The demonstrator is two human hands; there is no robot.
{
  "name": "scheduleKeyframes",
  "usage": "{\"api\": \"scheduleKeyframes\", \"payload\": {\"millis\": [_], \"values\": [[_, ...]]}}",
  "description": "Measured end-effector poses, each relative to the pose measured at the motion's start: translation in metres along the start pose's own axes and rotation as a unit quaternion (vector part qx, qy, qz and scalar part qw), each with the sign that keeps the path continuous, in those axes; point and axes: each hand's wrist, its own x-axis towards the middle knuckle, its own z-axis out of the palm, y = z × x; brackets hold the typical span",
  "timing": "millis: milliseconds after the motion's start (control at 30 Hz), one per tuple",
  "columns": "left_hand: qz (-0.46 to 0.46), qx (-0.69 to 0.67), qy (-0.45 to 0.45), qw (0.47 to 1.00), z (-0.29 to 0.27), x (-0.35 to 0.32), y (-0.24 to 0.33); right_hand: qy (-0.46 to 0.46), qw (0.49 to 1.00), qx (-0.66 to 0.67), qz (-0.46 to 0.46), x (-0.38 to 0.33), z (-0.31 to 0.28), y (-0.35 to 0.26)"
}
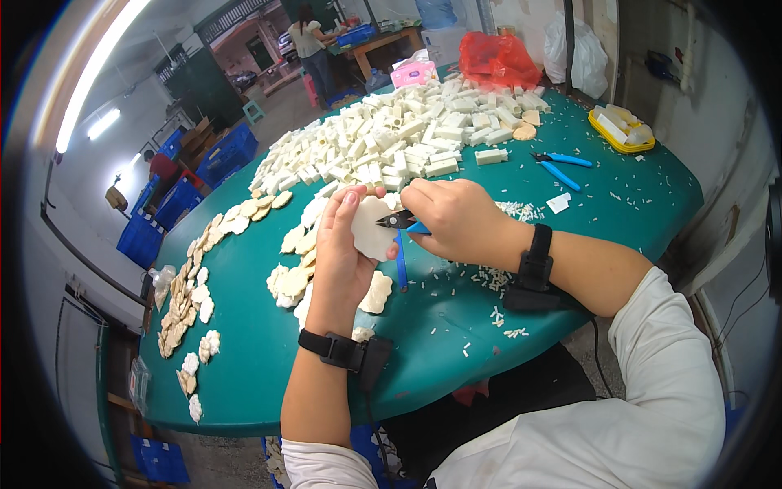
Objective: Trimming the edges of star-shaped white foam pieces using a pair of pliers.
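Observation:
My left hand [337, 240] holds a flat off-white plastic piece [371, 232] upright between thumb and fingers. My right hand [460, 213] is closed round a pair of blue-handled nippers [397, 219]. Their dark jaws lie at the face of the piece; whether they bite its edge I cannot tell. Just below, a slim blue tool [401, 269] lies on the green table [440, 367]. Scalloped cream pieces [289, 284] are bunched beside my left wrist, partly hidden by the arm. Small white clippings [493, 279] are scattered under my right forearm.
A large heap of white rectangular plastic parts [391, 134] covers the far side. Another pair of blue nippers [562, 167] rests at the right, near a yellow tray [623, 134]. Scalloped pieces [183, 306] line the left edge. Behind are a red bag [497, 61] and a standing person [311, 49].

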Motion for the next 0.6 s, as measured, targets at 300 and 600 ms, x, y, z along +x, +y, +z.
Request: {"api": "scheduleKeyframes", "payload": {"millis": [300,600], "values": [[0.000,0.004,0.000,1.000,0.0000,0.0000,0.0010,-0.010,1.000,-0.013,0.013,-0.0004,0.0005,-0.0008],[-0.017,-0.011,0.023,1.000,-0.0087,0.0065,-0.0058,-0.017,0.999,0.023,-0.045,-0.0022,-0.0029,-0.0040]]}}
